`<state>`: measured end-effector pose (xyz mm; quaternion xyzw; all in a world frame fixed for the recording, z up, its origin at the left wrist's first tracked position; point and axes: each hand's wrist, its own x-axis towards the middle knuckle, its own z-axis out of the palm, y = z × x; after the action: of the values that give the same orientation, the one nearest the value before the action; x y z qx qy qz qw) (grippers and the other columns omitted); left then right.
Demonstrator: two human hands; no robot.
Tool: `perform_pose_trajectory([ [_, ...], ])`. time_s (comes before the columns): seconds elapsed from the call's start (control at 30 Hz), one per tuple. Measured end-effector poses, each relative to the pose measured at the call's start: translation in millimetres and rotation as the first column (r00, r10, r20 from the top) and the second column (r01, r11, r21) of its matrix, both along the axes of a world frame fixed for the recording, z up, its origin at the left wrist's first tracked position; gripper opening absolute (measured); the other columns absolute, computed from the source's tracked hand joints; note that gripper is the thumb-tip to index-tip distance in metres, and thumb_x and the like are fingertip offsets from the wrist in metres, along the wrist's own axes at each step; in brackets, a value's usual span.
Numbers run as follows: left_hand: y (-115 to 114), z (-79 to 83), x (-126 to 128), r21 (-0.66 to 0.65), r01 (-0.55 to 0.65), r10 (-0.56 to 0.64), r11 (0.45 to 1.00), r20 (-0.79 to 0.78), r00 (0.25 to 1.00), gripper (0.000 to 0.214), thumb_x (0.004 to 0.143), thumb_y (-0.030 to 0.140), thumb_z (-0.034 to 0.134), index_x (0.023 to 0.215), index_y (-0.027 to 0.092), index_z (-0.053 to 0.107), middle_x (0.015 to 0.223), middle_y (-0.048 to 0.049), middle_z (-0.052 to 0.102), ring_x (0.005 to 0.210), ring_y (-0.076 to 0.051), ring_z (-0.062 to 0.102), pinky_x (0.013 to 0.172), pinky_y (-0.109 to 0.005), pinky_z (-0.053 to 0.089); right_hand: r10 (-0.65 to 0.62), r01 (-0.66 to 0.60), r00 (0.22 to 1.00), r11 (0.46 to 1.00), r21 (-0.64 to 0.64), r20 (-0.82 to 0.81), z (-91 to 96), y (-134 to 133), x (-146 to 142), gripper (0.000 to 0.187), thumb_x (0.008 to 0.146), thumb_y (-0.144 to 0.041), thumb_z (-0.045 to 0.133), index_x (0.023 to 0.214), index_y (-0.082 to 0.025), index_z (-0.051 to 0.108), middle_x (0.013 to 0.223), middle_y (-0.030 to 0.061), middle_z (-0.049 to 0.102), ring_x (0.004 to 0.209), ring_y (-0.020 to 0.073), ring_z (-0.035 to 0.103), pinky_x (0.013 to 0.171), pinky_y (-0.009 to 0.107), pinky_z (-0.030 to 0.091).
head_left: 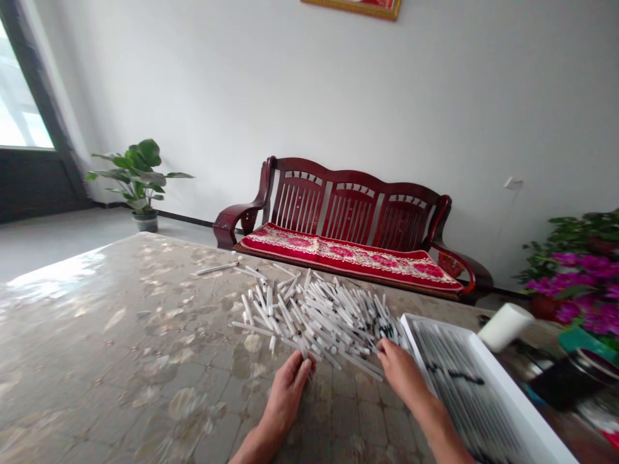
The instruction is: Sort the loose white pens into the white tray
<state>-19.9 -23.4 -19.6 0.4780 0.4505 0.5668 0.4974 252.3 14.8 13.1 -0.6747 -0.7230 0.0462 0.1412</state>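
A home is showing itself here, most likely its living room. Straight ahead at twelve o'clock, a long, glossy dark-red wooden settee [351, 205] with a slatted, carved back is standing by a plain white wall [203, 84], and a red-and-cream floral fabric seat cover [348, 252] is lying along it. Above, also toward twelve, a gold-framed picture [372, 9] is hanging. At eleven, a broad-leaved green potted plant [138, 169] is standing on the pale floor [186, 227]; at two, bright magenta flowers [592, 270] are adding colour.
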Motion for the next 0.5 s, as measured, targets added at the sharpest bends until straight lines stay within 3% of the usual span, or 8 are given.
perform_pose_trajectory([
  [0.1,1.2,-0.9,0.6,-0.024,0.016,-0.015,1.000,0.019,1.000,0.038,0.077,0.056,0.066,0.079,0.018,0.070,0.069,-0.0010,0.064,0.067,-0.017,0.055,0.064,-0.026,0.043,0.046,-0.028,0.975,0.996,0.085,-0.220,8.4,-7.2,-11.1,0.017,0.088,-0.021,0.049,0.094,-0.021,0.065,0.091,0.0076,0.073,0.086,0.0227,0.069,0.075,0.029,0.048],
  [0.23,6.2,2.2,-2.1,-0.100,-0.022,0.046,0.995,0.242,0.969,0.039,0.072,0.054,0.071,0.087,0.018,0.068,0.071,-0.0015,0.069,0.065,-0.015,0.059,0.060,-0.025,0.045,0.195,-0.112,0.892,0.969,0.219,-0.408,12.8,-24.6,-43.4,0.021,0.086,-0.023,0.049,0.096,-0.021,0.068,0.095,0.0075,0.073,0.088,0.0215,0.069,0.079,0.030,0.052],
  [0.37,8.8,5.9,-5.5,-0.217,-0.063,0.156,0.974,0.446,0.881,0.041,0.063,0.050,0.081,0.083,0.017,0.068,0.082,-0.0046,0.074,0.068,-0.013,0.063,0.060,-0.022,0.048,0.286,-0.165,0.847,0.943,0.291,-0.448,5.0,-44.8,-81.9,0.020,0.086,-0.018,0.051,0.092,-0.022,0.069,0.090,0.0064,0.072,0.085,0.0204,0.069,0.077,0.028,0.053],
  [0.5,6.9,10.5,-5.6,-0.277,-0.041,0.191,0.960,0.541,0.819,0.043,0.054,0.044,0.089,0.079,0.016,0.068,0.081,-0.0049,0.075,0.066,-0.013,0.066,0.058,-0.021,0.049,0.329,-0.194,0.855,0.920,0.341,-0.402,-6.0,-53.7,-105.7,0.022,0.087,-0.013,0.050,0.095,-0.022,0.069,0.091,0.0059,0.071,0.086,0.0194,0.069,0.077,0.027,0.053],
])
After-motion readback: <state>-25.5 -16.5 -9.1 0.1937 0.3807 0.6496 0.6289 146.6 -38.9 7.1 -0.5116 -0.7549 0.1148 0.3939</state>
